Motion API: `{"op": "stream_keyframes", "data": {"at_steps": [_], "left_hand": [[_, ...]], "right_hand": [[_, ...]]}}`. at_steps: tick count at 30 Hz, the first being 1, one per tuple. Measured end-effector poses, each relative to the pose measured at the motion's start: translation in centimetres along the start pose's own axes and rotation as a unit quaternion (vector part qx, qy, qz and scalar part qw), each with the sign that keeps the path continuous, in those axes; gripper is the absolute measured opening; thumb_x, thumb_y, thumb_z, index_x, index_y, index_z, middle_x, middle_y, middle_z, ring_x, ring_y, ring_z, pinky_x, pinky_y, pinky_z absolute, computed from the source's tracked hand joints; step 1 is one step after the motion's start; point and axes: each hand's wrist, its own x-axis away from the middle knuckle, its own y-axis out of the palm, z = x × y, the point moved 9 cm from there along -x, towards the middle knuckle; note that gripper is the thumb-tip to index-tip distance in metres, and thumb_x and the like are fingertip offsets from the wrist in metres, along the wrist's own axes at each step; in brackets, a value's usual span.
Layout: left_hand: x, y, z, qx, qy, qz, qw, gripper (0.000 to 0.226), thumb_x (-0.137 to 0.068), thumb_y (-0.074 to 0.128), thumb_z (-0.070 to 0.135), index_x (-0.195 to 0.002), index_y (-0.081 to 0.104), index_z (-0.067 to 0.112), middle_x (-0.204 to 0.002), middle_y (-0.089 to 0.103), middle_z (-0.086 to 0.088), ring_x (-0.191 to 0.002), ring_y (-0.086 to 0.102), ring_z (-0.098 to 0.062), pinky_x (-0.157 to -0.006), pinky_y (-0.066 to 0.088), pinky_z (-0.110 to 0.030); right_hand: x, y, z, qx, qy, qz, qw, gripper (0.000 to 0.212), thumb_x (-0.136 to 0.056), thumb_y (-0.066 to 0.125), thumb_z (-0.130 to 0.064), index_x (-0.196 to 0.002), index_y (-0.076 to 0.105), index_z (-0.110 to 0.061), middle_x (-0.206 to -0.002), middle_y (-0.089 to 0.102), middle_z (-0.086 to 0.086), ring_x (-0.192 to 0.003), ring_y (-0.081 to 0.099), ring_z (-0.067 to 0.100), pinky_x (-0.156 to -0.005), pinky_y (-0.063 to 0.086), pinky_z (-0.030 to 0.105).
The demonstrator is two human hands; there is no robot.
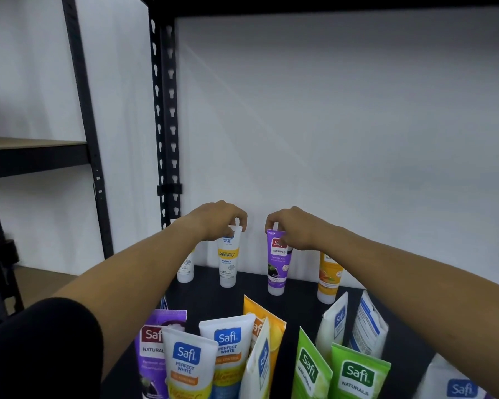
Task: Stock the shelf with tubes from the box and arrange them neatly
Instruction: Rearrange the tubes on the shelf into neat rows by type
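White tube (228,260), purple tube (277,263), orange tube (329,279), black shelf (300,300).

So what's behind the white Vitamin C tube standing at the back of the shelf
Behind the white Vitamin C tube, whose top the left hand pinches, only the plain white wall shows. The tube and hand cover whatever lies directly behind them.

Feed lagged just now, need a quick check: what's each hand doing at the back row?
Left hand: pinching the top of the white Vitamin C tube.
Right hand: pinching the top of the purple tube.
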Motion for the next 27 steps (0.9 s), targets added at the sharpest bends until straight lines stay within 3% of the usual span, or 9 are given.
{"op": "stream_keyframes", "data": {"at_steps": [14,22,27], "left_hand": [[-0.1,0.0,-0.1,-0.002,-0.005,-0.004,1.0,0.026,-0.09,0.065,0.012,-0.11,0.062,0.028,-0.114,0.061,0.001,-0.097,0.059,-0.018,-0.078,0.049,-0.029],[0.2,-0.2,-0.3,0.011,-0.01,-0.009,1.0,0.032,-0.09,0.066,0.015,-0.118,0.059,0.03,-0.119,0.061,0.001,-0.101,0.059,-0.017,-0.085,0.051,-0.032],[2.2,-2.2,0.0,0.015,-0.011,0.012,1.0,0.036,-0.091,0.065,0.022,-0.124,0.055,0.033,-0.125,0.059,0.003,-0.107,0.058,-0.016,-0.092,0.051,-0.038]], "right_hand": [[0.2,0.0,0.0,0.012,0.01,0.012,1.0,0.051,-0.088,0.074,-0.026,-0.132,0.051,-0.016,-0.136,0.058,0.007,-0.12,0.06,0.028,-0.092,0.053,0.035],[0.4,0.0,-0.2,0.003,0.013,-0.002,1.0,0.046,-0.09,0.071,-0.027,-0.131,0.05,-0.016,-0.136,0.057,0.007,-0.123,0.057,0.026,-0.087,0.052,0.03],[1.6,-1.7,-1.1,0.033,0.018,0.022,0.999,0.047,-0.091,0.069,-0.031,-0.132,0.049,-0.02,-0.131,0.059,0.006,-0.12,0.058,0.026,-0.087,0.055,0.034]]}}
